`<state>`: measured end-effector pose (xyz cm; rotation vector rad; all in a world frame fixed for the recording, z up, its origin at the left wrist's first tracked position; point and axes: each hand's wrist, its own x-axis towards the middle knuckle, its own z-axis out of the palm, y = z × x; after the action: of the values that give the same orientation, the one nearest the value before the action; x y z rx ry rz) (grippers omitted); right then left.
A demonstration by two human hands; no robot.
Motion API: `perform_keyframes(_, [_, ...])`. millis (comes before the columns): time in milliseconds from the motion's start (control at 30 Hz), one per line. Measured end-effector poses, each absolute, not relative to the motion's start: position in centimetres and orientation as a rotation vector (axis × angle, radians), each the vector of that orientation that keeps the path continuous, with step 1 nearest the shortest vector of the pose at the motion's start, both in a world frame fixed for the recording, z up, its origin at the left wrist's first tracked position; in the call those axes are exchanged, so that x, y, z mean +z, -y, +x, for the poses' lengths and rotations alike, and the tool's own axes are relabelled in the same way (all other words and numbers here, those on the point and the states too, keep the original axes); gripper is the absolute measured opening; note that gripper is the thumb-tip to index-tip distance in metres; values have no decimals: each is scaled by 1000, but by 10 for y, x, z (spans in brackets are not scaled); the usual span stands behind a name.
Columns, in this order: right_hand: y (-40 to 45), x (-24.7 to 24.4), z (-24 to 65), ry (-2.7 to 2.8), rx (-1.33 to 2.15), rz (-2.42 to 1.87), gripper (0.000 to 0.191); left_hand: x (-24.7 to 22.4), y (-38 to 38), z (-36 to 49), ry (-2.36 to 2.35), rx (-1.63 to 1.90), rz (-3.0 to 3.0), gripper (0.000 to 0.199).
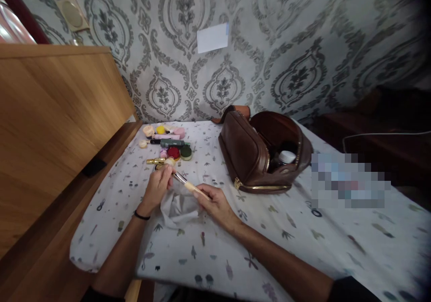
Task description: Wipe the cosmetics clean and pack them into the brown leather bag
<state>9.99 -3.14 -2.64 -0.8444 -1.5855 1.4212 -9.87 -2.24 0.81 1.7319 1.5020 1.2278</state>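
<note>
A makeup brush (191, 187) with a pale handle and silver ferrule slants between my hands. My right hand (217, 205) is closed around the end of its handle. At the brush's head, the fingers of my left hand (160, 185) are pinched together, with cream bristles showing just past them. Below both hands is a crumpled white cloth (180, 210); whether either hand grips it I cannot tell. Just beyond my left hand lie a gold tube (155, 161), a red-topped jar (173, 153) and a dark green jar (186, 152).
Several more cosmetics, including a grey-green tube (172, 143), lie toward the wall on the patterned sheet (208, 266). An unzipped brown leather bag (244, 151) stands right, a white-lidded jar (287, 157) inside. A wooden panel (60, 122) borders the left; a blurred patch (350, 181) covers something right.
</note>
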Motion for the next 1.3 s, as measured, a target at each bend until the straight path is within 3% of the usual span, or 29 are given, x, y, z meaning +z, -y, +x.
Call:
perform_keyframes(200, [26,-33,100,1320,1584,-871,43,22,62,-101,-1534,670,2178,22])
perform_keyframes(333, [24,-33,99,1178,1662,-808,40,10,91,-96,-1363,455,2425,31])
perform_keyframes(433, [25,-33,98,1117,1711,-814,42,-2,98,-94,-1472,604,2355,12])
perform_keyframes(633, [28,-29,97,1152,1692,-736,43,13,77,-93,-1597,1108,1835,24])
perform_keyframes(833, [34,-27,97,1337,1704,-691,48,28,43,-66,-1239,1557,1239,29])
perform_keyframes(1067, [35,-28,97,1391,1646,-693,43,-5,44,-38,-1261,1463,1115,32])
perform_keyframes(1300, [25,-37,94,1133,1602,-712,45,-18,73,-27,-1330,1217,1406,44])
